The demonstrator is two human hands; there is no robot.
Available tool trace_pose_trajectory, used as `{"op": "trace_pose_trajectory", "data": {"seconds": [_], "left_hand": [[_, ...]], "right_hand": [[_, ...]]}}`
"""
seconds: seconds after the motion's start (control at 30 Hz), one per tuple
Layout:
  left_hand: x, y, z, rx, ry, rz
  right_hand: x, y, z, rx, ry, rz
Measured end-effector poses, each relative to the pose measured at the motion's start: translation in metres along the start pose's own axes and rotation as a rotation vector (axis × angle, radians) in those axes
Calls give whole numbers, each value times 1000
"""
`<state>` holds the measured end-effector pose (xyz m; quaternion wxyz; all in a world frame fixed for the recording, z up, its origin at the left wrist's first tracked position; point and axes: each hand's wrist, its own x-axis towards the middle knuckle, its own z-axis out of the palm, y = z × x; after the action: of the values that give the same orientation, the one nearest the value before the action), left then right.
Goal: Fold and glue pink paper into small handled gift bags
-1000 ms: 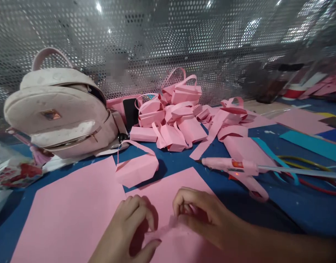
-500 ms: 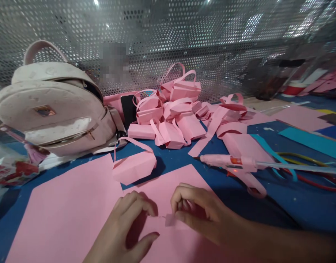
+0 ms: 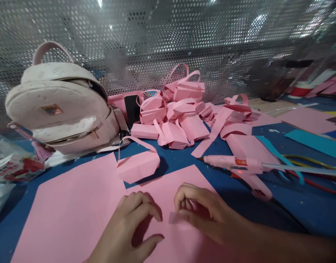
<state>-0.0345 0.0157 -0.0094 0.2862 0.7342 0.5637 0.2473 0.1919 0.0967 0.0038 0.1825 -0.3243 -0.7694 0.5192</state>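
Note:
My right hand (image 3: pixel 199 210) pinches a small see-through piece (image 3: pixel 173 218), flat and squarish, between thumb and forefinger, low over a pink paper sheet (image 3: pixel 188 177). Whether it is tape or plastic film I cannot tell. To its left, my left hand (image 3: pixel 136 223) is curved over the same sheet, thumb and fingers apart, with nothing visible between them. Beyond my hands lies a small folded pink paper bag (image 3: pixel 139 166) with a strip handle. A pink glue gun (image 3: pixel 233 163) with a clear glue stick rests on the right, its small red light lit.
Another pink sheet (image 3: pixel 74 208) lies at left on the blue table (image 3: pixel 181 162). A white backpack (image 3: pixel 60 109), a phone (image 3: pixel 132 109) and a pile of folded pink paper bags (image 3: pixel 173 133) stand along the perforated metal panel (image 3: pixel 225 47). Blue strips (image 3: pixel 316 144) lie at right.
The view has shifted slightly, so everything sits a little further right. My left fingertips have come away from a thin glinting line near the see-through piece, which my right hand still pinches.

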Motion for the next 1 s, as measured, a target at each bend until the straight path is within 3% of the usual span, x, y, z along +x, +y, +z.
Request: {"op": "trace_pose_trajectory", "data": {"seconds": [0.7, 1.0], "left_hand": [[0, 2, 1, -17, -4, 55], [0, 5, 5, -45, 70, -23]], "right_hand": [[-1, -1, -1, -19, 19, -41], [0, -2, 0, -13, 11, -10]]}}
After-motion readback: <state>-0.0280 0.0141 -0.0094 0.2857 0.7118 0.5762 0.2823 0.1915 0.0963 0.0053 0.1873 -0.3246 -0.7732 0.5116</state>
